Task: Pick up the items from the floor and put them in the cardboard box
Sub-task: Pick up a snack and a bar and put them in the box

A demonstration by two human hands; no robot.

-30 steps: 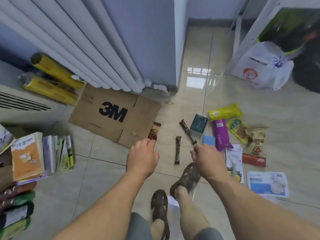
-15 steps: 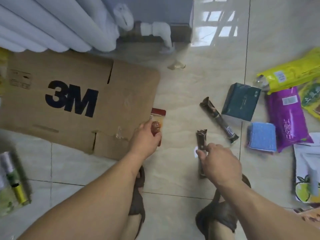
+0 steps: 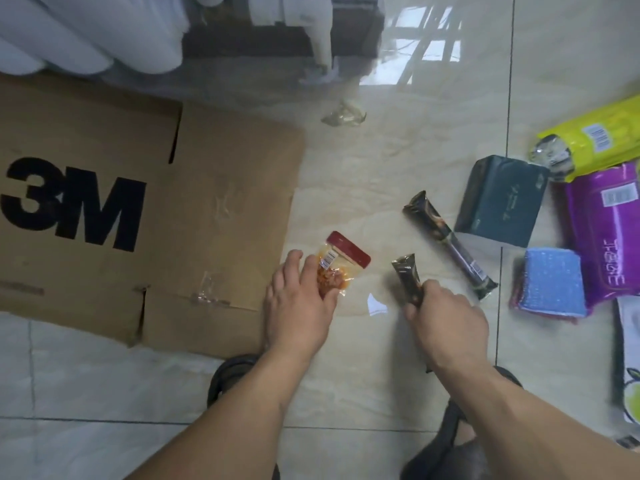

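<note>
A flattened-looking cardboard box (image 3: 214, 202) printed with "3M" lies on the tiled floor at the left. My left hand (image 3: 301, 306) grips a clear snack packet with a red top (image 3: 341, 263) just off the box's right edge. My right hand (image 3: 446, 323) holds a dark brown snack bar (image 3: 407, 277) with its upper end sticking out past my fingers. A second dark bar (image 3: 450, 244) lies on the floor to the right. Beyond it sit a dark green box (image 3: 502, 199), a blue sponge (image 3: 550, 285), a purple packet (image 3: 609, 230) and a yellow packet (image 3: 595, 136).
White radiator pipes (image 3: 86, 32) run along the top left. A crumpled clear wrapper (image 3: 343, 116) lies near the wall. A white scrap (image 3: 375, 304) rests between my hands. A white pouch with a fruit print (image 3: 628, 358) lies at the right edge. My sandalled feet (image 3: 232, 375) stand below.
The camera has come closer to the floor. My left hand has closed on the red-topped packet and my right hand has taken hold of the brown bar and tilted it.
</note>
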